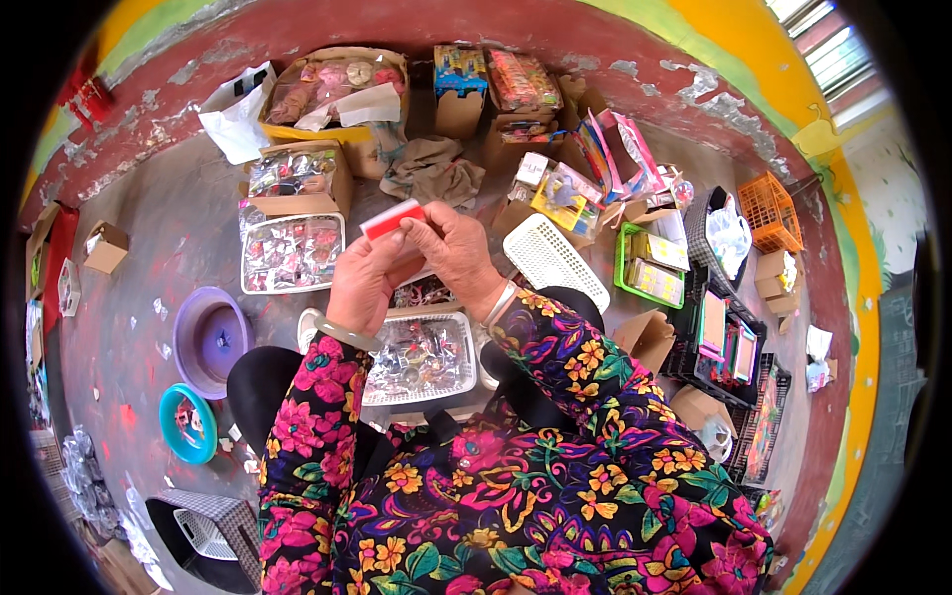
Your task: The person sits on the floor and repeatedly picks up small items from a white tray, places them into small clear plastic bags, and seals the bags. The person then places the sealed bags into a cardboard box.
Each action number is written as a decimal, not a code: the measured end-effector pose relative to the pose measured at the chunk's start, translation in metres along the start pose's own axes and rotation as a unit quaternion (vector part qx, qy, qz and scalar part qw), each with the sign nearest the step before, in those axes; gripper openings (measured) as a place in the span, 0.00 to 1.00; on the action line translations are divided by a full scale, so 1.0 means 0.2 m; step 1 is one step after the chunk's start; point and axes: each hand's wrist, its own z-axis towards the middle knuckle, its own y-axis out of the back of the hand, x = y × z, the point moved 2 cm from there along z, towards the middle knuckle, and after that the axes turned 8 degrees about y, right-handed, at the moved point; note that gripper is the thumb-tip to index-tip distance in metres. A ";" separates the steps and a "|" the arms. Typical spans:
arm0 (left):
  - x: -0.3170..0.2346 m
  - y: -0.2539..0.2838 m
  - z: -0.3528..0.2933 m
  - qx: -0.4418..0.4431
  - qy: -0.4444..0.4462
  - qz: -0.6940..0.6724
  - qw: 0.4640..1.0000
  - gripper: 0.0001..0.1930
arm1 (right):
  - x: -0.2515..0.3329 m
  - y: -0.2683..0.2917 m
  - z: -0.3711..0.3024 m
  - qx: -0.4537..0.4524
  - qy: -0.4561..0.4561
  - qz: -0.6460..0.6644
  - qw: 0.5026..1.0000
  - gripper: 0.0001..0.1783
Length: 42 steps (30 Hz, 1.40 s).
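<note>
A small flat red card [393,220] with a white band along its edge is held up in front of me; whether it is one card or a thin stack I cannot make out. My left hand [363,281] pinches its lower edge. Closed on its right side is my right hand [456,252], thumb over the red face. Below my wrists, between my knees, stands a white basket [470,349] full of small clear-wrapped pieces. Another white basket [245,260] of similar packets lies beyond my left hand. An upturned-looking white perforated basket [555,260] is to the right.
On the left floor are a purple basin [211,337] and a teal basin [169,436]. Cardboard boxes [395,149] of goods line the far wall, beside a crumpled brown sack [432,171]. To the right are a green basket [621,268], a black crate [684,372] and an orange crate [771,211].
</note>
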 end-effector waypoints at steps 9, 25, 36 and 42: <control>-0.01 -0.01 -0.01 -0.002 0.009 0.003 1.000 0.15 | 0.04 0.03 0.01 0.004 0.037 -0.037 0.999 0.14; 0.01 0.03 0.00 -0.037 0.006 -0.055 0.998 0.11 | 0.16 0.05 0.01 0.047 0.292 -0.213 0.931 0.08; -0.06 0.06 -0.03 -0.080 -0.030 -0.144 0.986 0.12 | -0.08 0.05 0.06 0.110 -0.147 0.172 0.968 0.13; -0.07 0.09 -0.02 -0.120 -0.047 -0.225 0.966 0.12 | -0.07 0.05 0.01 0.095 -0.173 0.272 0.942 0.09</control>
